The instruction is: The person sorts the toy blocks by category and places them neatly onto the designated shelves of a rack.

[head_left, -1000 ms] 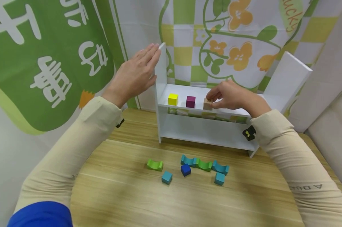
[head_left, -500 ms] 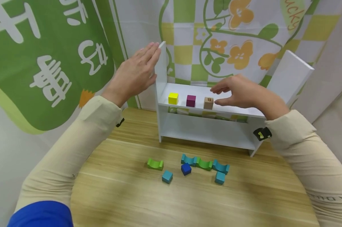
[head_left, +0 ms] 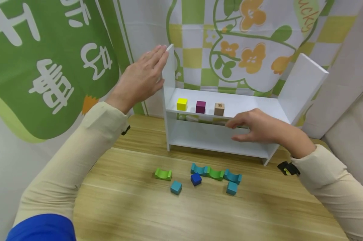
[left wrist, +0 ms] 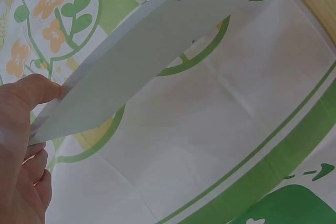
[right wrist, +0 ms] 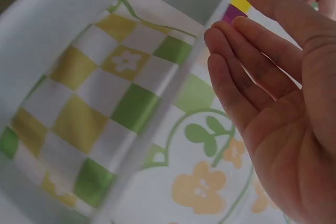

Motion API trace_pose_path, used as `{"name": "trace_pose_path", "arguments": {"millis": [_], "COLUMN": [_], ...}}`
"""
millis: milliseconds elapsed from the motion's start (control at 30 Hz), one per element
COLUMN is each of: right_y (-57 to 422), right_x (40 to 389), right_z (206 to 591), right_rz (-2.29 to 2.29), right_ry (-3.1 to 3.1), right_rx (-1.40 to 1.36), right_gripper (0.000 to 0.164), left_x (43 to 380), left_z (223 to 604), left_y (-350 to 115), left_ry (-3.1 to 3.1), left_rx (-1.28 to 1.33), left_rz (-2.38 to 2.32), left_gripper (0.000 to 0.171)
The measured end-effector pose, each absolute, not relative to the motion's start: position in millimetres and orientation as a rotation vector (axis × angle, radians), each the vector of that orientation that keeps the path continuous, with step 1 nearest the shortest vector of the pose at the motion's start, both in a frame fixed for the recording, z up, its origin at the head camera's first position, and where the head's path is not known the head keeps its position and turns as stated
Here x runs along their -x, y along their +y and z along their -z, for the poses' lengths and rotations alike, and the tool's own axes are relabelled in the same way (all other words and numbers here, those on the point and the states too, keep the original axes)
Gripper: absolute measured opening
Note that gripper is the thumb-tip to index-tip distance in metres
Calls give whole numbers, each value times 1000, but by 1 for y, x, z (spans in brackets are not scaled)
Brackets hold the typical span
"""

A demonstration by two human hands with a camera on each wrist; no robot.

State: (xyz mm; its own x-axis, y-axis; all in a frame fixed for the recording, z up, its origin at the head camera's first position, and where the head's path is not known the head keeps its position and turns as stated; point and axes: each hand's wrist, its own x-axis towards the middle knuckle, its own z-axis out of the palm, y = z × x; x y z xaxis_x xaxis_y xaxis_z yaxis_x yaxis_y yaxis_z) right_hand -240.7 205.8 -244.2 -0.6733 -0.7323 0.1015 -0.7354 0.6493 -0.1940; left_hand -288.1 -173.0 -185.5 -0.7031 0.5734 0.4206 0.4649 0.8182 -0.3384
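Note:
My left hand (head_left: 139, 78) holds the upright left side panel of a white two-tier shelf (head_left: 199, 132); in the left wrist view, thumb and fingers lie on either side of that panel (left wrist: 121, 66). On the upper board stand a yellow cube (head_left: 182, 104), a purple cube (head_left: 200, 107) and a plain wooden cube (head_left: 219, 109) marked 8, spaced in a row near the front edge. My right hand (head_left: 262, 129) hovers in front of the shelf, right of and below the wooden cube. Its fingers are parted from the thumb around nothing, and the right wrist view shows a bare palm (right wrist: 283, 135).
On the wooden table (head_left: 199, 217) before the shelf lie a light green arch block (head_left: 163, 174), a joined row of blue and green arch blocks (head_left: 215, 174), a dark blue cube (head_left: 196, 179) and two teal cubes (head_left: 176, 187). A patterned cloth (head_left: 193, 60) hangs behind.
My right hand has let go of the wooden cube, which stays on the upper board, and has drawn back to the right and down. My left hand keeps its place on the panel.

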Motion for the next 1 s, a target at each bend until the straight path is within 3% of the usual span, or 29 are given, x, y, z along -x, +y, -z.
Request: {"name": "trace_pose_path", "arguments": {"millis": [600, 1000], "right_y": [236, 242], "right_x": [208, 200], "right_z": [353, 400], "right_rz": [-570, -723], "right_ry": [-3046, -2962], "right_rx": [-1356, -1412], "right_gripper": [38, 23], "left_x": [288, 288], "left_z": [185, 184], "left_y": [-172, -172], "left_ry": [-2506, -2504], "left_rx": [768, 768], "left_rz": [-267, -258], "left_gripper": [76, 76]}}
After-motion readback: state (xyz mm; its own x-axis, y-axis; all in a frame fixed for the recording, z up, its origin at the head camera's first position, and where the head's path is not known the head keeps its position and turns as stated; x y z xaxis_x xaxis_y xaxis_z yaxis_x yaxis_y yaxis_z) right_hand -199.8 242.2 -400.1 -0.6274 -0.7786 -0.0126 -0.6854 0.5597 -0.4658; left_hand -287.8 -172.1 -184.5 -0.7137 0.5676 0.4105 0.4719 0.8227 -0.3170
